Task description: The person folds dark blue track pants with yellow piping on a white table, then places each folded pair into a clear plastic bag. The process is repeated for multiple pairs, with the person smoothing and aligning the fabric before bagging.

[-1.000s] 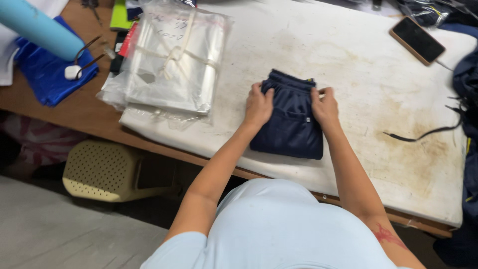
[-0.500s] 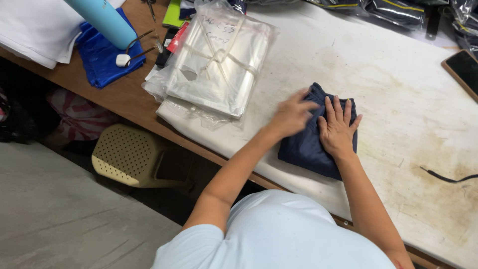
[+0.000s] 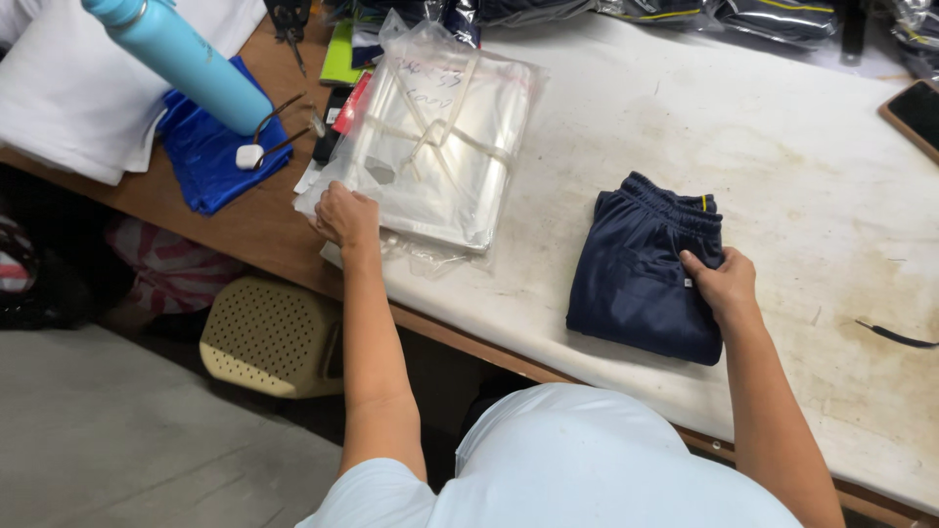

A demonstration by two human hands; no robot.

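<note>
- Table edge (image 3: 548, 364) runs just under both forearms; beige perforated stool (image 3: 269, 337) sits below it on the left.
- Right hand (image 3: 722, 286) grips the right edge of the folded navy shorts (image 3: 641, 274), thumb on top; the shorts lie flat near the front edge.
- Left hand (image 3: 344, 215) is curled on the near-left corner of the stack of clear plastic bags (image 3: 440, 147); can't tell if it pinches a sheet.
- Step, as judged: fetching a bag while holding the shorts. Needs one sheet peeled off the tied stack.
- Open room: bare tabletop between stack and shorts.
- Far: teal bottle (image 3: 181, 59) on blue cloth (image 3: 205, 156) at left, phone (image 3: 915, 112) at right.
</note>
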